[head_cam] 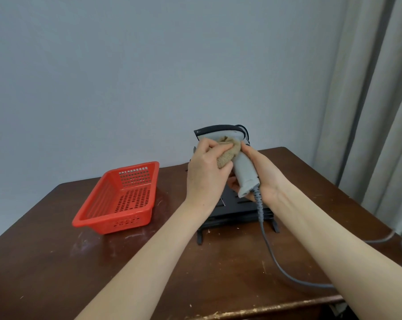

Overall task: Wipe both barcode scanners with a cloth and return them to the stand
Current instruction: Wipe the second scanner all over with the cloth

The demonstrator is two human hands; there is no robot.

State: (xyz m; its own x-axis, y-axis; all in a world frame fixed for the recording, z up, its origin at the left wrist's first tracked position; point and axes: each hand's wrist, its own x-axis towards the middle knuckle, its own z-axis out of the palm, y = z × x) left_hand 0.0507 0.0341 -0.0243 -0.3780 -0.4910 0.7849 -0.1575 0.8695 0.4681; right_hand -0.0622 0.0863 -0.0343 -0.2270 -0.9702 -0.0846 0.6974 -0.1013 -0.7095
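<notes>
Forearms span from the bottom corners to centre frame and meet above the black stand. Right hand grips the grey scanner by its handle: fingers curled round the far side, one digit up near the head. Scanner is upright, head on top, held in the air over the stand, not seated. Left hand has a tan cloth bunched in clenched fingers and pressed on the neck just under the head. Risks: cable drops from the handle base across the stand, then runs along the table and behind the right forearm at lower right. Twisting the scanner could drag the cable against the stand and shift or tip it. The cloth pushes high while the grip sits lower, so a hard rub could lever the scanner loose. Cloth might also catch the trigger, which is hidden from here. Second scanner: something dark shows behind the head, can't tell if that's it. Red basket sits left of centre, apart from the stand.
</notes>
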